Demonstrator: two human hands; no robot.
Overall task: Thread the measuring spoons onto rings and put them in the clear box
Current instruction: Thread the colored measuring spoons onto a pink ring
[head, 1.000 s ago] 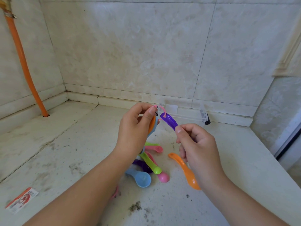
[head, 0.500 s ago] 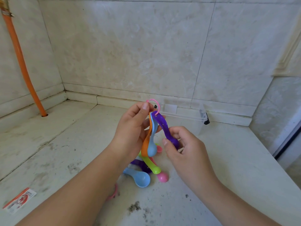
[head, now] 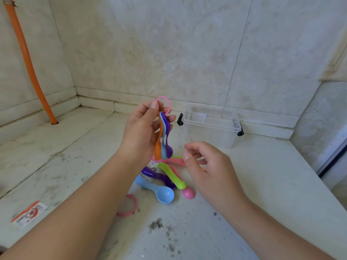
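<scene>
My left hand (head: 139,131) pinches a pink ring (head: 165,103) held up above the floor. Three spoons hang from it: orange (head: 157,147), light blue (head: 163,145) and purple (head: 168,139). My right hand (head: 206,166) hovers lower right of them, fingers apart and holding nothing. Loose spoons lie on the floor below: a blue one (head: 159,191), a green one (head: 172,175), a purple one (head: 155,175) and pink ones (head: 187,192). A second pink ring (head: 129,207) lies beside my left forearm. The clear box (head: 210,126) stands open by the back wall.
An orange pipe (head: 30,66) runs down the left wall into the floor. A red-and-white packet (head: 29,213) lies at the lower left. Dirt crumbs (head: 155,224) are scattered on the pale tiled floor. Walls close in at the back, left and right.
The purple spoon went onto the ring and now hangs with the orange and blue ones. My right hand let it go and drew away to the right, fingers spread.
</scene>
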